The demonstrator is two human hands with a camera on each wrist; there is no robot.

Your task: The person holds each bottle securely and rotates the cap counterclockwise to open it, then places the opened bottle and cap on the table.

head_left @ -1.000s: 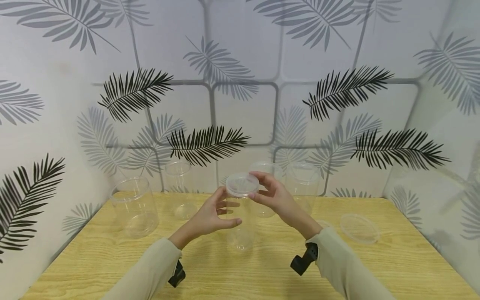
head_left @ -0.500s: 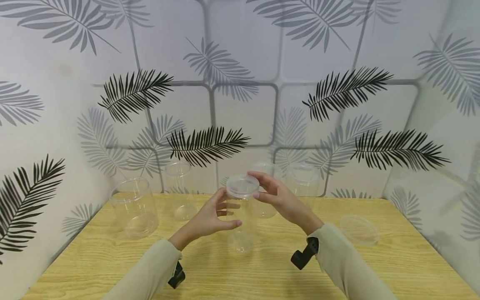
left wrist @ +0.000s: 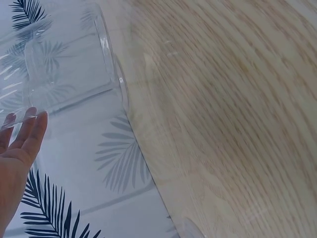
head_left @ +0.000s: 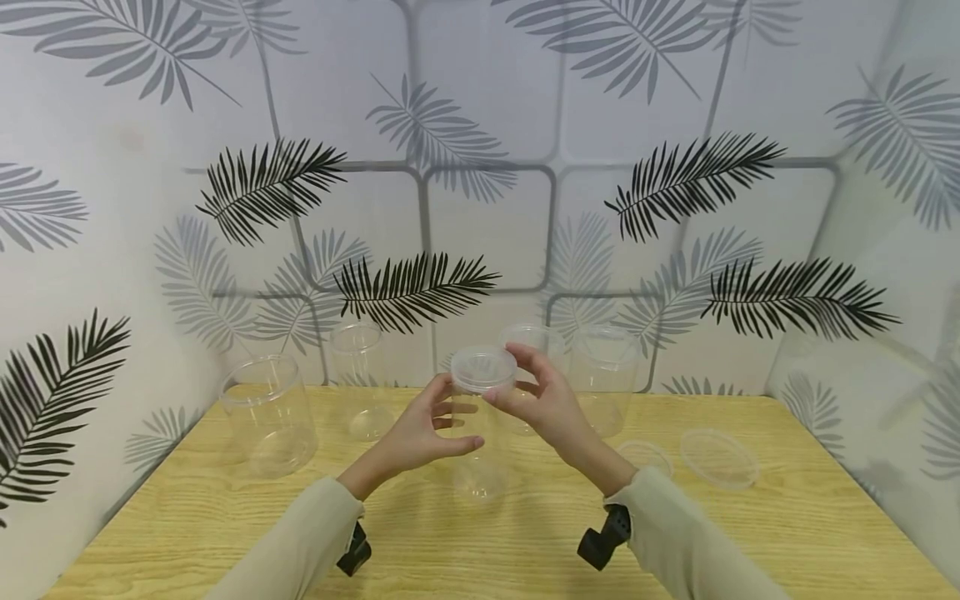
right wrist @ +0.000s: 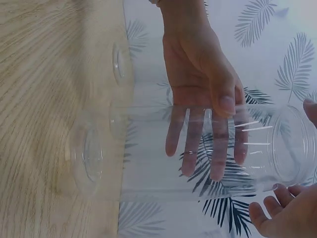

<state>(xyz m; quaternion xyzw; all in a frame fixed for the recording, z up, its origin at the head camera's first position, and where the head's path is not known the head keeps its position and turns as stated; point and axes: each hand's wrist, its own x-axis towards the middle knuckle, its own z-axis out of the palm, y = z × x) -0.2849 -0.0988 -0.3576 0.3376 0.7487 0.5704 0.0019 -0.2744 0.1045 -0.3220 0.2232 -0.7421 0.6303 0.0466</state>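
Upright at the middle of the table is a clear plastic jar with a round clear lid on its mouth. My left hand holds the jar's body from the left, thumb in front and fingers behind, seen through the clear wall in the right wrist view. At the lid's right edge, my right hand grips it, the thumb at the near rim and fingers at the far side. In the left wrist view, my left fingers overlap the jar wall.
Open clear jars stand behind: a wide one at left, a slim one near it, and others at back right. Two loose lids, one round and one by my right forearm, lie on the wooden table.
My right hand loosened and swung right half a second ago, and now has turned back left with the thumb further round the lid's near rim. My left hand and the jar keep their place.
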